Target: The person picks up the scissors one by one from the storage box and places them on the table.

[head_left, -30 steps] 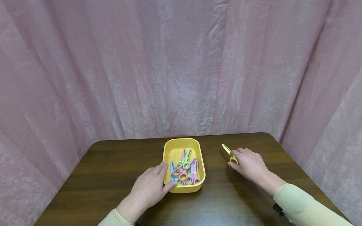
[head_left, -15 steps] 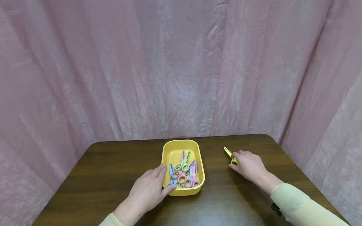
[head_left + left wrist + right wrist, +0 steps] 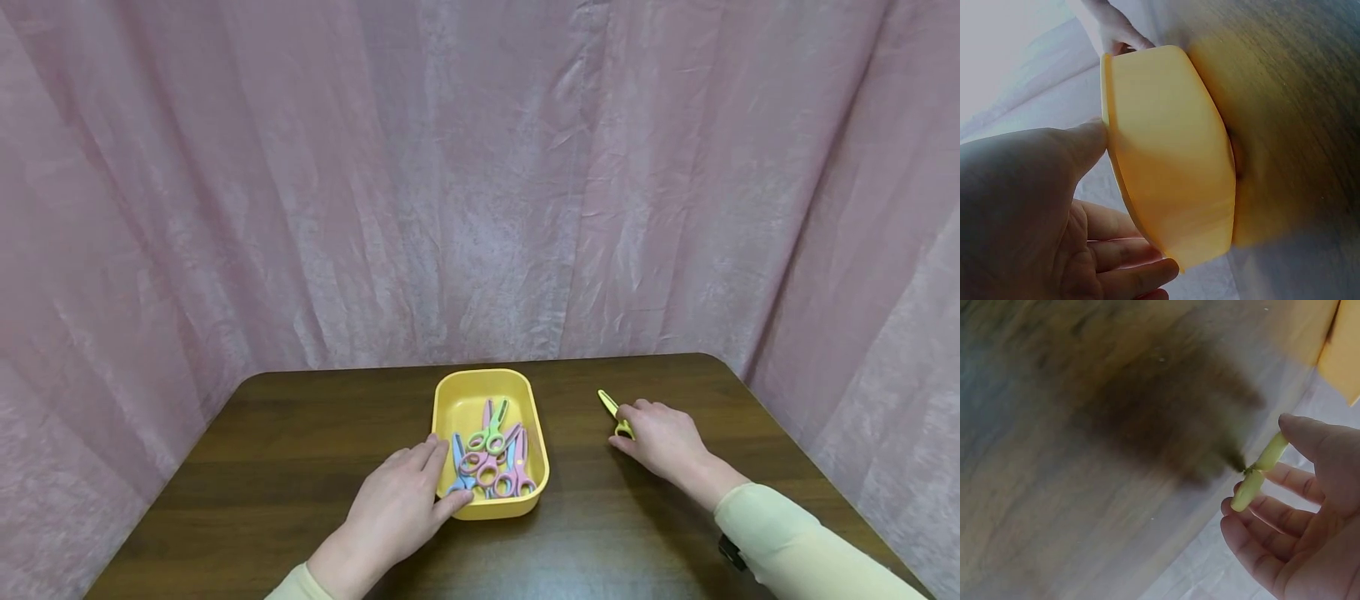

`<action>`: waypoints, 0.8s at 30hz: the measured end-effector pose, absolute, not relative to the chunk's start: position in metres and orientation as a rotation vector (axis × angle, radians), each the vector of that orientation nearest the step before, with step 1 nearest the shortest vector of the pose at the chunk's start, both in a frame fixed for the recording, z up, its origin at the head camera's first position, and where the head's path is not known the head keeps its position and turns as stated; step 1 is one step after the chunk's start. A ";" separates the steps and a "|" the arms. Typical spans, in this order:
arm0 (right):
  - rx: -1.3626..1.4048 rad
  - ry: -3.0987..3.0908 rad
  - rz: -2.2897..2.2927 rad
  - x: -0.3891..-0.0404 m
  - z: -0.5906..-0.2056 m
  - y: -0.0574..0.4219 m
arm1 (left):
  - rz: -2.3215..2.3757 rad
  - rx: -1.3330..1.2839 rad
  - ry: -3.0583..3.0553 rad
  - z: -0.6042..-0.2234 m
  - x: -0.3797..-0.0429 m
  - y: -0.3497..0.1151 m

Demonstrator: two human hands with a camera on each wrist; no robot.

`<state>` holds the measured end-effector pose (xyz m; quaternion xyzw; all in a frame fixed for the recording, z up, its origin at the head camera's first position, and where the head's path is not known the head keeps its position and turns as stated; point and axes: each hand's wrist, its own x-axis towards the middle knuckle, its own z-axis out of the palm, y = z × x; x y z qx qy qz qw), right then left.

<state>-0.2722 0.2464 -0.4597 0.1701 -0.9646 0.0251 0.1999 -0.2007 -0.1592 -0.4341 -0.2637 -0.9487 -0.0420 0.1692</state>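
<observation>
In the head view a yellow box [image 3: 495,511] with rounded corners holds several small scissors: green scissors [image 3: 493,433] on top, pink scissors [image 3: 521,467] and blue scissors [image 3: 459,467] among them. My left hand [image 3: 393,504] rests on its near left corner, fingers along the left rim and thumb on the near rim. To the right, my right hand [image 3: 663,442] pinches yellow scissors [image 3: 608,403] by the handle, blades pointing away and left, low over the table. The right wrist view shows thumb and fingertips on the yellow-green handle loops [image 3: 1260,465]; the blades are hidden there.
The dark brown wooden table [image 3: 315,433] has rounded far corners. Behind it and on both sides hang pink curtains [image 3: 480,183]. Bare wood lies between the box and my right hand.
The yellow scissors have shifted slightly right and nearer to me in my right hand's grip. My left hand stays at the box corner. The view has moved slightly.
</observation>
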 end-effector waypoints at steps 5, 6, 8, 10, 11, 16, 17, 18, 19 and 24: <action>0.479 -2.719 0.070 -0.271 -0.462 0.246 | -0.116 -0.744 -2.707 -0.434 -0.201 -0.158; 0.481 -2.723 0.068 -0.271 -0.463 0.246 | -0.117 -0.743 -2.708 -0.434 -0.201 -0.158; 0.484 -2.730 0.063 -0.271 -0.464 0.245 | -0.119 -0.741 -2.708 -0.434 -0.201 -0.158; 0.486 -2.738 0.056 -0.271 -0.464 0.245 | -0.118 -0.739 -2.703 -0.435 -0.201 -0.159; 0.485 -2.742 0.054 -0.271 -0.464 0.245 | -0.119 -0.738 -2.700 -0.435 -0.201 -0.159; 0.481 -2.763 0.058 -0.269 -0.464 0.244 | -0.131 -0.733 -2.701 -0.436 -0.201 -0.159; 0.479 -2.762 0.063 -0.268 -0.464 0.244 | -0.134 -0.733 -2.703 -0.436 -0.201 -0.159; 0.477 -2.760 0.067 -0.267 -0.464 0.244 | -0.135 -0.734 -2.704 -0.436 -0.201 -0.159; 0.475 -2.759 0.072 -0.265 -0.464 0.243 | -0.135 -0.735 -2.704 -0.436 -0.201 -0.160; 0.481 -2.737 0.077 -0.252 -0.462 0.242 | -0.122 -0.744 -2.708 -0.433 -0.201 -0.160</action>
